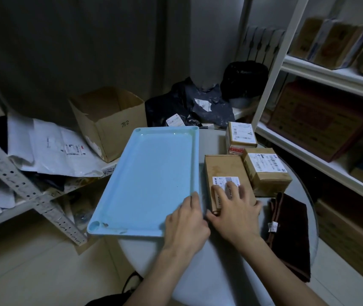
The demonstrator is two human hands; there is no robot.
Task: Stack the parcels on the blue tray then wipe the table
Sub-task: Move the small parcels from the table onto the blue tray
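A light blue tray (149, 173) lies empty on the left half of a round grey table (211, 261). Three brown cardboard parcels with white labels sit to its right: a flat one (222, 168) nearest the tray, a thicker one (266, 171) beside it, and a small one (240, 135) at the back. My right hand (235, 210) rests on the near end of the flat parcel, fingers spread over its label and thumb at its near edge. My left hand (187, 221) lies at the tray's near right corner, fingers together. A dark brown cloth (291, 230) lies folded at the table's right.
An open cardboard box (109, 120) and white mail bags (54, 146) sit on a metal shelf to the left. Dark plastic bags (198, 104) are piled behind the table. White shelving (330, 76) with boxes stands to the right. The tray's near left corner overhangs the table edge.
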